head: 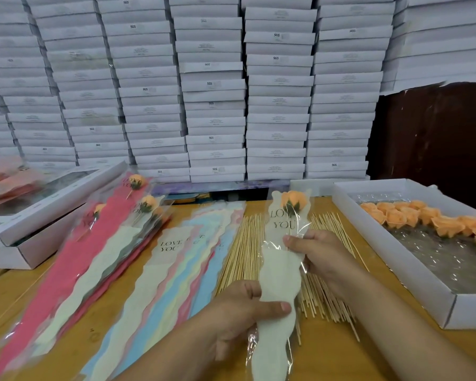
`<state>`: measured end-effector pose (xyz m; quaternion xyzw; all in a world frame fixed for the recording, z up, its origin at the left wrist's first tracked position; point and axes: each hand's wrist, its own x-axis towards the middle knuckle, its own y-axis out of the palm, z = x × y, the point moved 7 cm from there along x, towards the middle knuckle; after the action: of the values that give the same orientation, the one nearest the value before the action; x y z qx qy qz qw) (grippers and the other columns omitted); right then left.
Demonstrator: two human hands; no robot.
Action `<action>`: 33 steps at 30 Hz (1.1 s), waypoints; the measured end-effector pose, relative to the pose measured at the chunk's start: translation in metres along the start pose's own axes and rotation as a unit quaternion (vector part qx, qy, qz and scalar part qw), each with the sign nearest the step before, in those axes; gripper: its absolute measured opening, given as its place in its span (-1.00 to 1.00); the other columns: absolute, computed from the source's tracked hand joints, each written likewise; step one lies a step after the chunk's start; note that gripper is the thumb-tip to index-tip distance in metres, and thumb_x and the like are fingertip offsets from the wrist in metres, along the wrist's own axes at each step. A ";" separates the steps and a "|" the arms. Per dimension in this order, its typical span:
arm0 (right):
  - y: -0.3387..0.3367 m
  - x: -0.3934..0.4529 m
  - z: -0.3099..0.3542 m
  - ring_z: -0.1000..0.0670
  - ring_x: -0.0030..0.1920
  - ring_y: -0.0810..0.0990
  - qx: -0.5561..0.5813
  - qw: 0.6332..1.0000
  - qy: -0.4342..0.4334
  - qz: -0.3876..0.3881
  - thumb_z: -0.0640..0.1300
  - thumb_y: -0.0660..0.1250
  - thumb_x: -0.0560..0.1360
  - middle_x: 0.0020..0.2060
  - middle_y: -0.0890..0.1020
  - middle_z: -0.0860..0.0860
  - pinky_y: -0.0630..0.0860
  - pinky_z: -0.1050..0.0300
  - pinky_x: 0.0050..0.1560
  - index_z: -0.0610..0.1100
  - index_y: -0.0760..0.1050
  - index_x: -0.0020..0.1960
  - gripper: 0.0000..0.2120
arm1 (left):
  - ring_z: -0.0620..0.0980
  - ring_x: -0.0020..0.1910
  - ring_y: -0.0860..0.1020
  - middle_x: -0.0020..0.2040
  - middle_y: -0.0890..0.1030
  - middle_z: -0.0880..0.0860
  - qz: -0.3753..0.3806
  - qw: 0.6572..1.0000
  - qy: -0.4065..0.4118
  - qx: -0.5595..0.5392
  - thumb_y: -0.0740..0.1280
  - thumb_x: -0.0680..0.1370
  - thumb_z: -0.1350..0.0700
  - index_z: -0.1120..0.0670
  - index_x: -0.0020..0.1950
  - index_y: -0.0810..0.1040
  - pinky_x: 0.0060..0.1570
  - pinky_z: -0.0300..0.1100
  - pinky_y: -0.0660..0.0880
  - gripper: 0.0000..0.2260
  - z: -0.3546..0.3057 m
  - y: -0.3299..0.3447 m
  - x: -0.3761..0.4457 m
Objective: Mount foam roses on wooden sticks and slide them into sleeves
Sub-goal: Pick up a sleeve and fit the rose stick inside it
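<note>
Holding a cream sleeve (279, 273) lengthwise over the wooden surface (327, 350), the person has both hands on it. The left hand (248, 312) grips the lower part, thumb pressed across the front and fingers curled behind. The right hand (318, 253) pinches the sleeve's clear plastic edge higher up, just below the printed words "LOVE YOU" — fingers closed on the film. An orange foam rose (294, 200) sits at the sleeve's top end, its green base showing through the plastic; whether a stick runs below it inside the sleeve I cannot tell.

Under and beside the sleeve lies a spread of thin wooden sticks (248, 254), fanned across the surface. To the left of them, a stack of empty sleeves (176, 259) in cream, pink, blue and yellow lies overlapped. Further left, a pile of finished sleeves (116, 229) — red and cream, each with an orange rose at the top — rests near a white open box (52, 207).

On the right a shallow white tray (390, 254) lined with shiny film holds a row of loose orange roses (423, 218). Behind everything, stacks of flat white boxes (212, 86) rise like a wall.
</note>
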<state>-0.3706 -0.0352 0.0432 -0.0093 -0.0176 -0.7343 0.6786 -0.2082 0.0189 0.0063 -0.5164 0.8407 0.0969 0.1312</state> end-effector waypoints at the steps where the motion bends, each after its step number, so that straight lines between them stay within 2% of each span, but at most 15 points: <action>1: 0.001 0.000 -0.001 0.01 -0.34 0.68 0.002 1.000 0.005 0.010 -0.14 0.47 0.50 -0.23 0.74 -0.08 0.57 0.15 -0.37 -0.22 0.63 -0.08 -0.87 | 0.02 -0.13 0.72 -0.04 0.74 0.15 0.000 1.000 0.003 -0.002 0.53 0.46 0.21 0.19 0.07 0.70 -0.16 -0.16 0.63 -0.80 0.000 -0.001 -0.001; 3: 0.005 -0.001 -0.007 -0.07 -0.23 0.70 -0.015 0.998 0.031 0.046 -0.12 0.49 0.48 -0.16 0.74 -0.11 0.64 0.05 -0.23 -0.25 0.62 -0.01 -0.80 | 0.04 -0.15 0.71 -0.03 0.74 0.17 -0.006 1.000 0.012 -0.015 0.53 0.46 0.23 0.20 0.05 0.70 -0.15 -0.12 0.65 -0.81 -0.001 -0.003 -0.001; 4: 0.009 -0.002 -0.010 -0.12 -0.15 0.72 -0.025 0.997 0.042 0.065 -0.14 0.48 0.48 -0.12 0.75 -0.11 0.66 -0.02 -0.14 -0.24 0.62 0.01 -0.81 | 0.04 -0.19 0.71 -0.05 0.73 0.18 -0.013 1.000 0.016 -0.022 0.53 0.46 0.24 0.21 0.06 0.70 -0.19 -0.13 0.65 -0.81 -0.002 -0.005 0.000; 5: 0.013 -0.005 -0.013 -0.11 -0.11 0.73 -0.026 0.995 0.049 0.082 -0.17 0.47 0.49 -0.11 0.75 -0.11 0.67 0.01 -0.14 -0.22 0.64 0.01 -0.85 | 0.04 -0.22 0.71 -0.06 0.73 0.19 -0.019 0.999 0.020 -0.026 0.53 0.46 0.25 0.23 0.07 0.69 -0.24 -0.15 0.63 -0.80 -0.003 -0.006 0.000; 8: 0.019 -0.008 -0.014 -0.05 -0.12 0.74 -0.010 0.995 0.043 0.087 -0.23 0.43 0.51 -0.11 0.75 -0.07 0.63 0.15 -0.24 -0.19 0.66 0.00 -0.91 | 0.04 -0.25 0.70 -0.09 0.73 0.19 -0.030 0.999 0.024 -0.036 0.54 0.44 0.25 0.21 0.03 0.70 -0.29 -0.19 0.60 -0.81 -0.003 -0.008 0.003; 12: 0.013 -0.002 -0.008 -0.03 -0.16 0.74 0.001 0.999 0.029 0.040 -0.23 0.42 0.52 -0.15 0.75 -0.05 0.65 0.09 -0.17 -0.18 0.65 -0.04 -0.95 | 0.01 -0.27 0.69 -0.16 0.72 0.15 -0.018 0.999 0.014 -0.033 0.57 0.41 0.25 0.19 -0.03 0.71 -0.29 -0.21 0.59 -0.83 0.001 -0.008 0.001; 15: 0.005 0.001 -0.008 0.02 -0.32 0.69 0.011 0.999 0.031 0.008 -0.22 0.44 0.51 -0.17 0.75 -0.07 0.56 0.18 -0.34 -0.20 0.65 -0.08 -0.96 | 0.01 -0.29 0.68 -0.18 0.71 0.18 -0.016 0.999 0.015 -0.028 0.57 0.40 0.28 0.24 0.02 0.70 -0.29 -0.20 0.59 -0.78 0.003 -0.013 0.001; 17: 0.005 0.001 -0.011 0.06 -0.35 0.64 0.020 0.999 0.036 0.013 -0.17 0.45 0.51 -0.14 0.75 -0.11 0.50 0.22 -0.41 -0.21 0.67 -0.09 -0.90 | 0.03 -0.27 0.67 -0.15 0.71 0.19 -0.024 0.999 0.015 -0.028 0.58 0.38 0.29 0.24 0.02 0.70 -0.26 -0.15 0.60 -0.76 0.002 -0.017 0.000; 19: 0.008 -0.001 -0.014 0.06 -0.34 0.62 0.047 0.998 0.033 0.033 -0.06 0.43 0.53 -0.12 0.74 -0.11 0.51 0.24 -0.41 -0.15 0.69 -0.06 -0.84 | 0.04 -0.30 0.67 -0.17 0.72 0.18 -0.050 0.998 0.034 -0.028 0.58 0.36 0.33 0.17 -0.10 0.74 -0.25 -0.13 0.62 -0.85 -0.004 -0.027 0.000; 21: 0.007 -0.003 -0.016 0.05 -0.32 0.63 0.081 0.996 0.029 0.034 -0.01 0.38 0.55 -0.10 0.74 -0.08 0.53 0.23 -0.39 -0.06 0.68 0.04 -0.83 | 0.01 -0.37 0.66 -0.23 0.71 0.17 -0.078 0.995 0.059 -0.033 0.56 0.34 0.35 0.11 -0.22 0.75 -0.37 -0.18 0.60 -0.85 -0.019 -0.044 -0.002; 22: 0.004 -0.003 -0.017 0.06 -0.32 0.63 0.092 0.995 0.029 0.026 -0.01 0.36 0.56 -0.09 0.74 -0.08 0.53 0.23 -0.39 -0.05 0.63 0.12 -0.81 | 0.02 -0.39 0.65 -0.22 0.71 0.17 -0.091 0.993 0.074 -0.030 0.56 0.30 0.32 0.14 -0.17 0.74 -0.40 -0.18 0.58 -0.84 -0.028 -0.055 -0.003; 25: -0.009 -0.004 -0.018 0.07 -0.34 0.63 0.107 0.994 0.028 -0.010 -0.04 0.34 0.57 -0.09 0.74 -0.09 0.52 0.23 -0.40 -0.08 0.55 0.21 -0.76 | 0.04 -0.32 0.68 -0.11 0.73 0.17 -0.157 0.981 0.110 -0.013 0.55 0.27 0.28 0.16 0.11 0.64 -0.38 -0.16 0.60 -0.58 -0.055 -0.102 -0.009; 27: -0.015 -0.005 -0.018 0.07 -0.35 0.62 0.113 0.993 0.020 -0.026 -0.06 0.33 0.58 -0.11 0.74 -0.09 0.51 0.22 -0.39 -0.09 0.55 0.22 -0.77 | 0.02 -0.31 0.68 -0.11 0.74 0.12 -0.219 0.968 0.125 0.000 0.53 0.37 0.32 0.12 0.17 0.60 -0.37 -0.17 0.61 -0.61 -0.067 -0.141 -0.013; 31: -0.018 -0.007 -0.014 0.07 -0.35 0.59 0.121 0.992 0.002 -0.036 -0.16 0.27 0.61 -0.14 0.74 -0.08 0.49 0.21 -0.38 -0.08 0.56 0.19 -0.81 | 0.13 -0.20 0.64 -0.06 0.69 0.17 -0.360 0.922 0.143 0.018 0.54 0.40 0.33 0.08 0.33 0.48 -0.15 -0.04 0.60 -0.46 -0.080 -0.227 -0.029; 33: -0.017 -0.008 -0.012 0.07 -0.36 0.59 0.115 0.993 -0.006 -0.033 -0.20 0.25 0.62 -0.17 0.73 -0.07 0.48 0.21 -0.38 -0.08 0.56 0.18 -0.81 | 0.02 -0.36 0.63 -0.25 0.69 0.06 -0.416 0.895 0.154 0.057 0.54 0.41 0.34 0.10 0.41 0.46 -0.29 -0.18 0.58 -0.40 -0.083 -0.262 -0.041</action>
<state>-0.3865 -0.0267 0.0302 0.0647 -0.1058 -0.7491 0.6507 0.0333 -0.0885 0.0905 -0.8188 0.5631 -0.0953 0.0581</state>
